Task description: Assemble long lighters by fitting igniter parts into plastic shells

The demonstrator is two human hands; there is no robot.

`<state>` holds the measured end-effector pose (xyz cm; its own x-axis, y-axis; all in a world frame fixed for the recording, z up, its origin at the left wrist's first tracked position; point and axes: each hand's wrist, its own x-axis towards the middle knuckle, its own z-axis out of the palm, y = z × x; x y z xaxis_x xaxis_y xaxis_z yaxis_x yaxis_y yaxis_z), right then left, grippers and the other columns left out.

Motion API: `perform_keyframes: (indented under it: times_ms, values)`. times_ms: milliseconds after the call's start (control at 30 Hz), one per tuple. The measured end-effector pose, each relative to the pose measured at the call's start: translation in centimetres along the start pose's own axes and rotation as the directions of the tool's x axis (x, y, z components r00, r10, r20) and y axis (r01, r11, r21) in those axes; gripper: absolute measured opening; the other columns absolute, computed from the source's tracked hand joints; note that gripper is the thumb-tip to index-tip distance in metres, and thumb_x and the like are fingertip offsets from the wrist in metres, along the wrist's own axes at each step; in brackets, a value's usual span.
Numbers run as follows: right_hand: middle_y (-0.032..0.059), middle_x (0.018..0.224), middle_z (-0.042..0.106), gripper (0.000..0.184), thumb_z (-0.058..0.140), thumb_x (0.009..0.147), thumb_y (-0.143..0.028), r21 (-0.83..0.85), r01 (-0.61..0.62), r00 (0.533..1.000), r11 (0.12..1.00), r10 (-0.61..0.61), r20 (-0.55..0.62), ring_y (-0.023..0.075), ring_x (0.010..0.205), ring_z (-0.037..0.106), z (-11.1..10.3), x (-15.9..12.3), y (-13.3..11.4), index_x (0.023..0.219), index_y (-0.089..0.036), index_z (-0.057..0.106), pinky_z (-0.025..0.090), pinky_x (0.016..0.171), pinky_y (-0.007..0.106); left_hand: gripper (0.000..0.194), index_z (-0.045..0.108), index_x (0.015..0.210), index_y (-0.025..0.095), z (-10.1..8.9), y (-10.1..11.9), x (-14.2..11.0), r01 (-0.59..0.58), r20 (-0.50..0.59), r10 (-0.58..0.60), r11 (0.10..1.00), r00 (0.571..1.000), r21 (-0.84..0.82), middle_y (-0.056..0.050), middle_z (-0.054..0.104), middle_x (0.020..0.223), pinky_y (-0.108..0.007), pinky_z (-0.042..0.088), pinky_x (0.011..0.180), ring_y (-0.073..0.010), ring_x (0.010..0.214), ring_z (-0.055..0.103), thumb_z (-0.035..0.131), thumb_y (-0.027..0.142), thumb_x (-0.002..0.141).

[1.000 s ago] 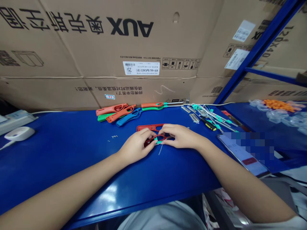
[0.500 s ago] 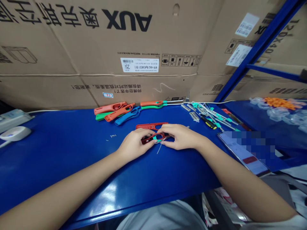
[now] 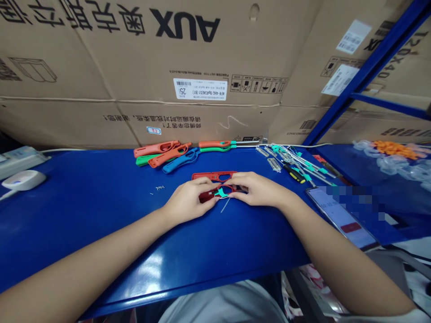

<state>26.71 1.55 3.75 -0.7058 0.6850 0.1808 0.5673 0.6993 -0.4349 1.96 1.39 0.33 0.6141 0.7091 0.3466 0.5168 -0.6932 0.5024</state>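
Head camera: left fingers (image 3: 210, 205) and right fingers (image 3: 239, 196) pinch closely onto a red shell (image 3: 205, 196) bearing a teal piece (image 3: 221, 193).

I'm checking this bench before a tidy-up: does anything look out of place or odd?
The cardboard behind the tabletop looks odd: its AUX print is upside down. Small pale pieces also lie loose near the left hand, in no container.

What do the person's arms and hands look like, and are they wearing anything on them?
The left hand and right hand are bare, each with ordinary fingers. I see no gloves, rings, watch or bracelets. A pale sleeve shows only near the right elbow, so it looks short or pushed up. On the left arm, no sleeve is in view.
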Motion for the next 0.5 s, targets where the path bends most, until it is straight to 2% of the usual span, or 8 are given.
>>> perform_keyframes:
  times_ms: [133, 267, 500]
  values:
    - [0.0068, 0.098, 0.074, 0.032, 0.066, 0.091, -0.023, -0.019, 0.073, 0.997, 0.997, -0.073, 0.008, 0.0167, 0.079, 0.066, -0.2, 0.1, -0.4, 0.122, -0.022, 0.071, 0.047, 0.071, 0.025, 0.033, 0.07, 0.124, 0.025, -0.2, -0.3, 0.1, -0.006, 0.06, 0.005, 1.0, 0.998, 0.008, -0.004, 0.069, 0.102, -0.028, 0.055, 0.076, -0.0173, 0.083, 0.069, 0.06, 0.032, 0.094]
    - [0.0054, 0.094, 0.075, 0.038, 0.068, 0.088, -0.021, -0.128, 0.084, 0.996, 0.988, -0.083, 0.016, 0.0181, 0.08, 0.068, -0.3, 0.1, -0.5, 0.125, -0.025, 0.07, 0.047, 0.07, 0.025, 0.04, 0.063, 0.133, 0.023, -0.7, -0.1, 0.2, -0.074, 0.108, 0.064, 0.993, 0.992, 0.093, -0.006, 0.067, 0.109, -0.029, 0.054, 0.077, -0.0191, 0.09, 0.068, 0.055, 0.035, 0.096]
    - [0.011, 0.11, 0.074, 0.037, 0.062, 0.091, -0.026, -0.37, -0.003, 0.996, 0.929, 0.035, 0.078, 0.023, 0.091, 0.07, -0.1, 0.1, -1.3, 0.126, -0.018, 0.068, 0.046, 0.07, 0.027, 0.041, 0.061, 0.135, 0.022, -0.6, -0.1, 0.1, -0.099, 0.103, 0.087, 0.988, 0.991, 0.119, -0.005, 0.067, 0.106, -0.029, 0.054, 0.075, -0.0183, 0.086, 0.067, 0.053, 0.036, 0.097]
